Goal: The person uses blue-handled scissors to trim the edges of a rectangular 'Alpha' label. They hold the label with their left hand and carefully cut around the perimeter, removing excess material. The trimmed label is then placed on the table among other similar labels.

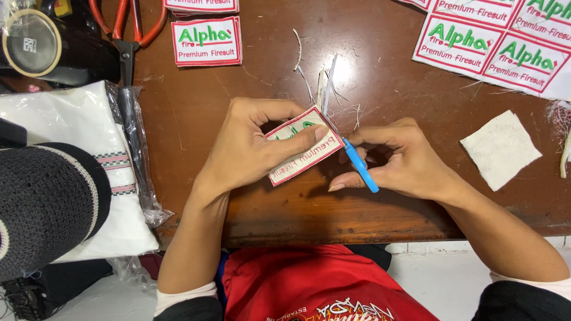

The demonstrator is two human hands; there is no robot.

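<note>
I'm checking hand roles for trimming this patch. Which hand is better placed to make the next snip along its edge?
Probably the right hand: it holds the blue-handled snips at the patch edge. The left hand pinches the patch.

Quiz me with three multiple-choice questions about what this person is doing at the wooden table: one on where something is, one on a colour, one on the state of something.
1. Where are the orange-handled scissors?
A. at the table's far left
B. in the right hand
C. on the floor

2. What colour is the small cutter in the right hand?
A. green
B. blue
C. black

3. How is the red-bordered patch held?
A. lying flat, untouched
B. pinched in the left hand
C. folded in half

Answers: 1 A, they lie at the upper left edge. 2 B, its handle is bright blue. 3 B, thumb and fingers grip it above the table.
</note>
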